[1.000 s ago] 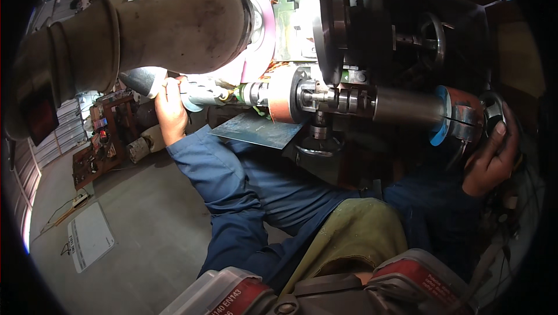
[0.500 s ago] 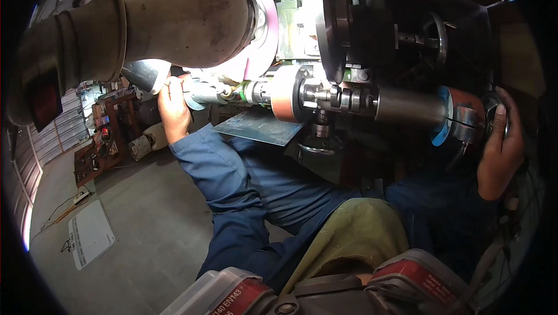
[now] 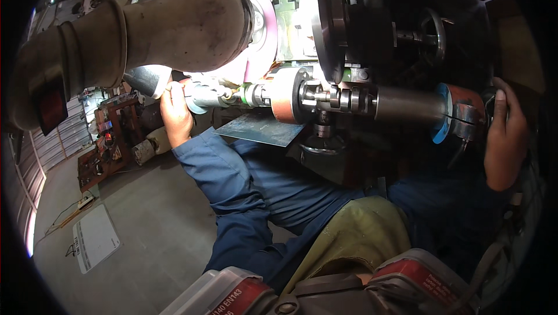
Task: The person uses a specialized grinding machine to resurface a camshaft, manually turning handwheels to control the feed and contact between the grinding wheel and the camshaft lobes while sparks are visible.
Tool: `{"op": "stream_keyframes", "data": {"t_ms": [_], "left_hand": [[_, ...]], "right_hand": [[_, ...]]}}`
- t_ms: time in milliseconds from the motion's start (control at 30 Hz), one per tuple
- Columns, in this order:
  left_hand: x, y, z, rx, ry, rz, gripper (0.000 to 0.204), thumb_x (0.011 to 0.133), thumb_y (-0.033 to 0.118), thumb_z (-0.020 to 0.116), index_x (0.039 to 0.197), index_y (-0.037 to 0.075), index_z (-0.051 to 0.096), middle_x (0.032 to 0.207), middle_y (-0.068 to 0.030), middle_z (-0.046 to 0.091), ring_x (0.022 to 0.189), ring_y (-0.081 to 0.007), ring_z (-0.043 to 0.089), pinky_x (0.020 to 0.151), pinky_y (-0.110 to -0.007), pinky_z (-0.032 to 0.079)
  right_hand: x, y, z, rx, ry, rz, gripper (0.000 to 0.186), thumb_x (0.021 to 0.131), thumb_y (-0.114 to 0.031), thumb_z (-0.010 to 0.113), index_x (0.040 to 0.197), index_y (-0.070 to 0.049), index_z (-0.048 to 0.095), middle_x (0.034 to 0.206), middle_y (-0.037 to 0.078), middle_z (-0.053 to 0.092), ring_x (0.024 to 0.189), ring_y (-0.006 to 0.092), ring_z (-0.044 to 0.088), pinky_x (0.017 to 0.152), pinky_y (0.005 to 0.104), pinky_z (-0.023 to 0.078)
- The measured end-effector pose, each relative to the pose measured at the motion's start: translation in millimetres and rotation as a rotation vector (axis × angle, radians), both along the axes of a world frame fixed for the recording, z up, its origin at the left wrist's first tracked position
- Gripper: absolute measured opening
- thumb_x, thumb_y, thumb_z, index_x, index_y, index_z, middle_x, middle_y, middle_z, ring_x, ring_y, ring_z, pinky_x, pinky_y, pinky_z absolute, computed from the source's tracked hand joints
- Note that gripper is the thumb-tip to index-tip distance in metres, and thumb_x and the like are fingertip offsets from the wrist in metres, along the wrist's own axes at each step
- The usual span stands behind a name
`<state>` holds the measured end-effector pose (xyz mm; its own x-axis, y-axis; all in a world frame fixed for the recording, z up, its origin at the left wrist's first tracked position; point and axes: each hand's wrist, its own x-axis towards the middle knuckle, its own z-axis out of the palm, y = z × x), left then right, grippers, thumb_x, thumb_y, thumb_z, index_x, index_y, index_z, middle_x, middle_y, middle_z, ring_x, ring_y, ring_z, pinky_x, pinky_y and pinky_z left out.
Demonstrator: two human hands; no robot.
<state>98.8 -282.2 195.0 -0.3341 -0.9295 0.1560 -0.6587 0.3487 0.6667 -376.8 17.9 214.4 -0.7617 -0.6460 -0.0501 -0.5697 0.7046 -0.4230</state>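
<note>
My left hand [image 3: 176,116] is closed at the left end of a pale cylindrical fitting [image 3: 200,99], under a black lamp shade [image 3: 142,79]. My right hand [image 3: 504,143] grips a metal handwheel [image 3: 492,99] at the far right. Between them lies a shaft with several lobes [image 3: 346,99], with a large orange-sided collar [image 3: 283,103] left of the lobes. A plain steel cylinder [image 3: 407,106] runs rightward to a blue and orange clamp [image 3: 459,117]. Behind the shaft is a brightly lit pink grinding wheel [image 3: 264,30].
A large duct [image 3: 174,24] crosses the upper left. A dark disc [image 3: 325,24] stands behind the shaft, with a second handwheel [image 3: 435,39] at upper right. A metal sheet [image 3: 256,129] sits below the shaft. At left are a wooden bench [image 3: 99,164] and a white board [image 3: 96,238].
My right hand has moved upward and to the right around the handwheel. My left hand keeps its place at the fitting, shifting only slightly.
</note>
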Motion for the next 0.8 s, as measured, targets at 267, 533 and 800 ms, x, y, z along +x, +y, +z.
{"op": "stream_keyframes", "data": {"t_ms": [267, 533, 800], "left_hand": [[0.2, -3.4, -0.2, 0.062, 0.055, -0.008, 0.009, 0.100, 0.008, 0.049, 0.101, 0.001, 0.055, 0.093, -0.0036, 0.057, 0.088, -0.0121, 0.053, 0.082, -0.027, 0.044], [-1.0, -6.2, -0.5, -0.018, -0.003, -0.009, 0.022, 0.101, 0.015, 0.049, 0.096, -0.003, 0.059, 0.094, -0.0105, 0.067, 0.086, -0.0168, 0.060, 0.080, -0.032, 0.048], [-5.3, -4.4, 2.9, 0.027, 0.020, 0.019, 0.026, 0.101, 0.018, 0.048, 0.098, -0.003, 0.062, 0.093, -0.0105, 0.068, 0.084, -0.0169, 0.060, 0.079, -0.031, 0.048]], "right_hand": [[18.9, 22.5, -31.6, -0.478, 0.160, 0.064, 0.032, 0.103, -0.017, 0.043, 0.119, 0.003, 0.063, 0.112, 0.017, 0.068, 0.105, 0.0245, 0.066, 0.089, 0.0328, 0.051], [27.6, 24.7, -52.4, -0.672, 0.390, 0.114, 0.036, 0.105, -0.016, 0.037, 0.119, 0.010, 0.058, 0.105, 0.020, 0.068, 0.093, 0.0253, 0.069, 0.079, 0.0324, 0.055], [-13.6, 38.0, -131.3, -0.845, 1.397, 0.194, 0.049, 0.101, -0.032, 0.050, 0.132, 0.006, 0.042, 0.111, 0.023, 0.060, 0.084, 0.0235, 0.066, 0.063, 0.0283, 0.055]]}}
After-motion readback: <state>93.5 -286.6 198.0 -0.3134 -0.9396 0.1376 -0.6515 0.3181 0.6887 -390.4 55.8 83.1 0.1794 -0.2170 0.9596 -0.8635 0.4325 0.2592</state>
